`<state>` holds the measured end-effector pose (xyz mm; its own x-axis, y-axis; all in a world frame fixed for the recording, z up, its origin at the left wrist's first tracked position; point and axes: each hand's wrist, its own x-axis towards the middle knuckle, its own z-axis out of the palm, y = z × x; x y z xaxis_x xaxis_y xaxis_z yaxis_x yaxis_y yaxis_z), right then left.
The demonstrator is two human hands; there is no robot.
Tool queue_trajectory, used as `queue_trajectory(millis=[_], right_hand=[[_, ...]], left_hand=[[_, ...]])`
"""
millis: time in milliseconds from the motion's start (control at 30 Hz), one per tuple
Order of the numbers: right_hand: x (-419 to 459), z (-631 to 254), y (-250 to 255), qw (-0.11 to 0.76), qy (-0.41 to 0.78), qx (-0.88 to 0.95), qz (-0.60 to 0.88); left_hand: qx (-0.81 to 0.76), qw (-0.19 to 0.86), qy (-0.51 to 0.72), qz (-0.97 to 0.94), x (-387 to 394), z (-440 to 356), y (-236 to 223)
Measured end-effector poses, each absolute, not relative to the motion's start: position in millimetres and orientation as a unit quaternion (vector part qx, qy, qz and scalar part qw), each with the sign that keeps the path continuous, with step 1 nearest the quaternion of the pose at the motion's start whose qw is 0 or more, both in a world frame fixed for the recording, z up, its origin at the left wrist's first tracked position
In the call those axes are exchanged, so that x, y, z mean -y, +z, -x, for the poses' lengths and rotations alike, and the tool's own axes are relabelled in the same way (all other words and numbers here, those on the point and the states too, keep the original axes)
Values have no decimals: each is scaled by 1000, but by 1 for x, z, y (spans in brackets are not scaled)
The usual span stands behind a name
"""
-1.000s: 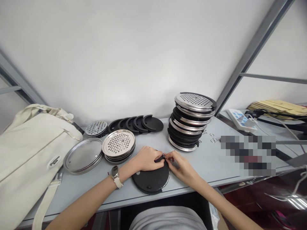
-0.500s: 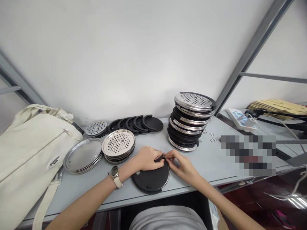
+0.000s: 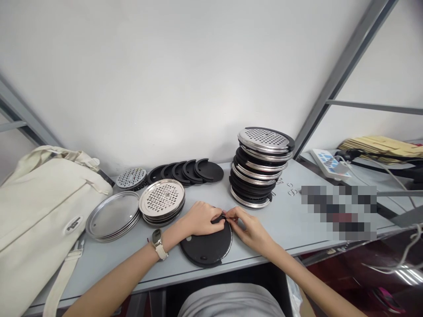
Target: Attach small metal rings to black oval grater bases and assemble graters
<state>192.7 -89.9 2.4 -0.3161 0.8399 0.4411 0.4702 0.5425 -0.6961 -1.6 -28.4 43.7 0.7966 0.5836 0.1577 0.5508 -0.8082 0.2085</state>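
Note:
A round black disc (image 3: 208, 248) lies near the table's front edge, with a thin shiny line along its right rim. My left hand (image 3: 204, 219) rests over its far side, thumb and fingers closed on the rim. At the same far edge my right hand (image 3: 246, 225) pinches with thumb and forefinger, its fingertips against those of the left. Whatever is between the right fingertips is too small and covered to make out. Several small metal rings (image 3: 292, 192) lie on the table off to the right.
A tall stack of black and metal discs (image 3: 261, 169) stands behind my right hand. Perforated metal discs (image 3: 162, 198), plain metal discs (image 3: 114, 215), a grater plate (image 3: 131, 178) and fanned black discs (image 3: 209, 171) sit left and behind. A cream bag (image 3: 49, 220) fills the left side.
Both hands stay at the disc's far edge. My right fingers have shifted only slightly, and the small shiny bit seen between the hands is now mostly covered. The view has turned a little.

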Motion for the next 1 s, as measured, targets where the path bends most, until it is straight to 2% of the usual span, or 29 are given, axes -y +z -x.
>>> queue_trajectory(millis=[1000], right_hand=[[92, -189, 10, 411, 214, 776, 428]], left_hand=[[-316, 76, 87, -942, 29, 1, 45]])
